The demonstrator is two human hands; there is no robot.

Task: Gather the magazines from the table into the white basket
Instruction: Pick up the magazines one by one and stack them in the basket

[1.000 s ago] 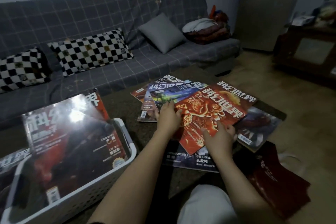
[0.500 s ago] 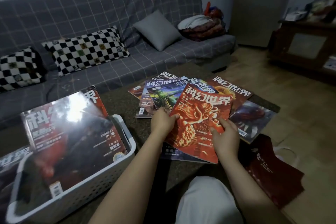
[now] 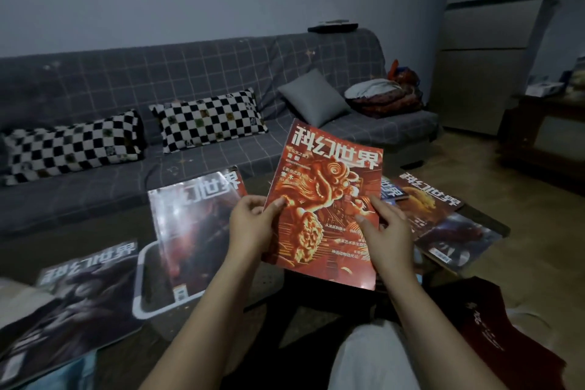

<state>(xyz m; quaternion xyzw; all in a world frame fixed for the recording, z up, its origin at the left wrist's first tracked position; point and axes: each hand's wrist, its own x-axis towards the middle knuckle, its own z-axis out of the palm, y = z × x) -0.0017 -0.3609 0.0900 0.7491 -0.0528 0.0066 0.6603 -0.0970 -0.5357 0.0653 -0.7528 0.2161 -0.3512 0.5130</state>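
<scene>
Red-orange magazine held up off tabletop, tilted, cover facing cam. Left hand gripping its left edge, thumb on cover; right hand clamped on right edge. White basket near tabletop's left end w/ glossy magazine propped inside. More magazines fanned at right end.

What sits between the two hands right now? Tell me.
In the head view, the orange magazine spans the gap, gripped by the left hand and the right hand at its side edges.
</scene>
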